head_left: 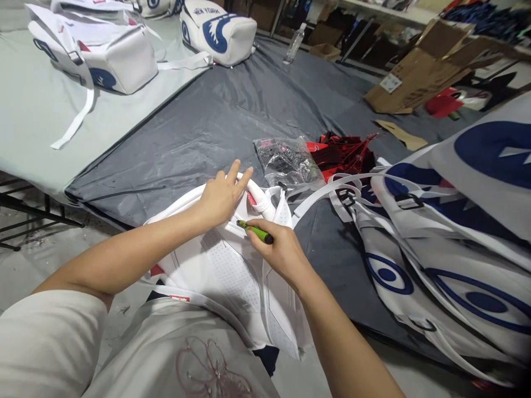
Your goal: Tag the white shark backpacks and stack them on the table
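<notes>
A white backpack [232, 271] with a perforated back panel lies at the table's front edge, against my body. My left hand [222, 199] grips its top edge near the handle, with some fingers raised and the thumb hidden. In my right hand [276, 243] is a small green-handled tool [260, 233] with a black end. Its narrow tip points left at the seam just below my left hand; I cannot make out the kind of tip. A red label [251, 199] shows by the top loop.
White-and-blue backpacks [390, 276] are piled at right, straps trailing. Behind my hands lie a clear plastic bag [286, 160] and red shiny packaging [346, 157]. Further off stand a bottle [295, 43], a cardboard box [410, 77] and more backpacks [128, 61] at left.
</notes>
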A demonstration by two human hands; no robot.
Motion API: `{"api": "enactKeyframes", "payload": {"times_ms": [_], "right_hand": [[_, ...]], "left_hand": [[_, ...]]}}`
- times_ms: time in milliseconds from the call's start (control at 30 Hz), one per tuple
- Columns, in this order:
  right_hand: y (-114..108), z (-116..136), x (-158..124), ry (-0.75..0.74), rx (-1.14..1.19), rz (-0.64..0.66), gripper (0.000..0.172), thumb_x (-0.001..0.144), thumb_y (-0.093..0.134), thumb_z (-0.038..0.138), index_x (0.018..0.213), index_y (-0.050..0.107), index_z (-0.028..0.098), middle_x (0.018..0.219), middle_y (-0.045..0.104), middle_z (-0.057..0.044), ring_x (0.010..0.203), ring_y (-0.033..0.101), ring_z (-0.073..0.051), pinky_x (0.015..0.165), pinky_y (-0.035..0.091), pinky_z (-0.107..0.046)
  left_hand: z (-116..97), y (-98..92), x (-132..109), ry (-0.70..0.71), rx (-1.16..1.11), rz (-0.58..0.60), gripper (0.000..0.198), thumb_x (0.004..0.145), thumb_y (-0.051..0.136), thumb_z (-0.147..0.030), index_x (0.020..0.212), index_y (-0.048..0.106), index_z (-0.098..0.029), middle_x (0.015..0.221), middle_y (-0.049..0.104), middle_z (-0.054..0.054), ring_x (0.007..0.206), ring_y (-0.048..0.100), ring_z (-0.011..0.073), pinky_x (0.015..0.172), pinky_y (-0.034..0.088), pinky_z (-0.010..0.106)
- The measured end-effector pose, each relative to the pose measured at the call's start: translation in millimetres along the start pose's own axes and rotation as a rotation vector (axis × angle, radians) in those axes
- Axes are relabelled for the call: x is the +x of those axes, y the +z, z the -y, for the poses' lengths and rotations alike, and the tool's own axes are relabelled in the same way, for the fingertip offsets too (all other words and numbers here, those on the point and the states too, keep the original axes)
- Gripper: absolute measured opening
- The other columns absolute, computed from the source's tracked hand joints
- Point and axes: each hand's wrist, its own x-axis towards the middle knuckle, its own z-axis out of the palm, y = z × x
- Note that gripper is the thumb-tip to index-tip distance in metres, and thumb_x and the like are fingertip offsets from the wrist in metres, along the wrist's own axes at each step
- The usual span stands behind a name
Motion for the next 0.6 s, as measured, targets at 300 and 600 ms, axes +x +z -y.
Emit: {"api": "enactKeyframes", "payload": {"times_ms": [300, 600], "right_hand": [[-6, 11, 8, -0.076, -0.156, 0.140, 0.029, 0.089, 0.058, 0.019, 0.114, 0.072, 0.022, 0.105, 0.075, -0.006, 0.093, 0.070, -0.020, 0.081, 0.052, -0.030], [-12, 21, 11, -0.100, -0.312, 0.227, 0.031, 0.088, 0.057, 0.016, 0.113, 0.072, 0.025, 0.099, 0.073, -0.005, 0.088, 0.068, -0.019, 0.076, 0.048, -0.026]], "left_hand": [[1, 1.4, 0, -0.001, -0.008, 0.004, 0.098, 0.083, 0.070, -0.032, 0.159, 0.010, -0.021, 0.166, 0.011, 0.019, 0.119, 0.053, 0.0324, 0.087, 0.055, 0.040], [2, 1.2, -1, -0.005, -0.008, 0.011, 0.097, 0.083, 0.069, -0.028, 0.160, 0.010, -0.021, 0.166, 0.011, 0.018, 0.119, 0.053, 0.0323, 0.088, 0.055, 0.040]]}}
